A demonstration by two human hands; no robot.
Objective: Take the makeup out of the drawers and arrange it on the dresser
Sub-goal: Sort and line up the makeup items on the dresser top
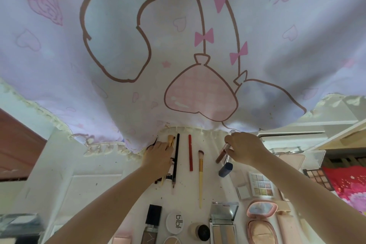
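Both hands were at the far edge of the dresser top (111,166), makeup laid out in rows below.

Left hand (158,154) lay flat, fingers fairly straight, over the upper ends of a small brush (170,140) and other items I couldn't make out, just beside a black pencil (175,162). Right hand (244,147) was curled, pinching a pinkish lip gloss tube (222,154) near its top, tube tilted, just above a blue lipstick (225,169). Between the hands: a red pencil (190,152) and a yellow-handled brush (201,176), lying roughly parallel. Nearer the camera: foundation bottle (151,224), round white compact (175,222), open mirrored palette (223,222), eyeshadow palette (261,184), pink pouch (261,210). A printed pink curtain (178,35) hung over the back edge, its hem touching the left hand's fingertips. No drawers could be seen.
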